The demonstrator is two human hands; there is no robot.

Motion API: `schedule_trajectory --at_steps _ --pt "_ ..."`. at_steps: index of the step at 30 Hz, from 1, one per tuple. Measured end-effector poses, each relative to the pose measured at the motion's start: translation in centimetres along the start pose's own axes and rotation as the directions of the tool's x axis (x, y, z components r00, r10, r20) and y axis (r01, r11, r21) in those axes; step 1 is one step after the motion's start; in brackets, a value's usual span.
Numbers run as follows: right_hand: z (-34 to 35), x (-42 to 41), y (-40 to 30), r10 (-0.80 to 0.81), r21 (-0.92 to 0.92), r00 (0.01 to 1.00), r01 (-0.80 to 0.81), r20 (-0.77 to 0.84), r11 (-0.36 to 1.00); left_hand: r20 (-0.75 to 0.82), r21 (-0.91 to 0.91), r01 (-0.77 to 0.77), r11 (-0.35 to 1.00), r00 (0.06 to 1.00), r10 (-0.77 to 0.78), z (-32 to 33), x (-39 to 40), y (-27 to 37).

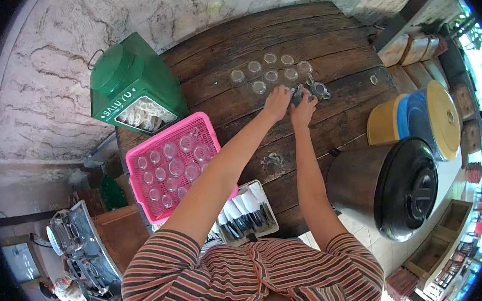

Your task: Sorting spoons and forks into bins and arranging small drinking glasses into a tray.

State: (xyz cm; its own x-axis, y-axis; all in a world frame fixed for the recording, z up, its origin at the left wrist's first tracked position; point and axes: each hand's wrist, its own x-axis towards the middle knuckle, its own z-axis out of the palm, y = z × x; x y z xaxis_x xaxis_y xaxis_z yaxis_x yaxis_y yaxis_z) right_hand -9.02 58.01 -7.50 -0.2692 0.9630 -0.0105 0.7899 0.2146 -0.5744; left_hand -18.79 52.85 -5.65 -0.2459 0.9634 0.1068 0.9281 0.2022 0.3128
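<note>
Several clear glass mugs [271, 76] stand grouped on the dark plank table [243, 121], rims and bases looking like pale rings. At the near side of the group, my right hand [304, 110] grips a glass mug [298, 94] with fingers around it. Close beside it, my left hand [277, 104] has its fingers curled on another glass, mostly hidden by the hand. Another mug with a handle [319, 89] stands just right of my right hand. More clear glasses [176, 167] sit in rows in a pink plastic basket [168, 128] to the left, partly behind my left forearm.
A green cracker tin [136, 86] stands behind the basket. Nearer me is a tray [271, 228] of cutlery and white napkins. On the right stand a large black-lidded container [409, 189] and a yellow-lidded one [444, 119]. A person [66, 288] is at the far lower left.
</note>
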Motion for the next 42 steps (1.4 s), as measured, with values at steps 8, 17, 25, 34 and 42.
schedule_trajectory --at_steps 8,17,25,34,42 --pt "0.6 0.6 0.8 0.034 0.049 0.991 -0.028 -0.130 0.998 0.068 0.088 0.022 0.996 0.997 -0.028 1.1 2.0 0.2" --pt "1.0 -1.5 2.1 -0.005 0.192 0.987 0.037 -0.163 0.981 -0.047 -0.083 0.036 0.996 0.998 -0.040 -1.0 -3.5 1.1" --pt "-4.5 -11.3 -1.7 -0.020 0.394 0.983 0.092 -0.182 0.914 -0.301 -0.511 0.076 0.856 0.917 -0.261 -12.8 -15.1 3.0" --pt "-5.1 -18.3 -16.8 -0.763 0.460 0.645 0.666 0.040 0.587 -0.567 -0.471 0.409 0.782 0.539 -0.623 -19.7 -32.7 -3.0" --pt "1.8 -20.0 -20.5 -0.864 0.142 0.401 0.878 0.303 0.457 -0.549 -0.643 0.482 0.595 0.252 -0.797 -18.8 -42.2 -2.2"
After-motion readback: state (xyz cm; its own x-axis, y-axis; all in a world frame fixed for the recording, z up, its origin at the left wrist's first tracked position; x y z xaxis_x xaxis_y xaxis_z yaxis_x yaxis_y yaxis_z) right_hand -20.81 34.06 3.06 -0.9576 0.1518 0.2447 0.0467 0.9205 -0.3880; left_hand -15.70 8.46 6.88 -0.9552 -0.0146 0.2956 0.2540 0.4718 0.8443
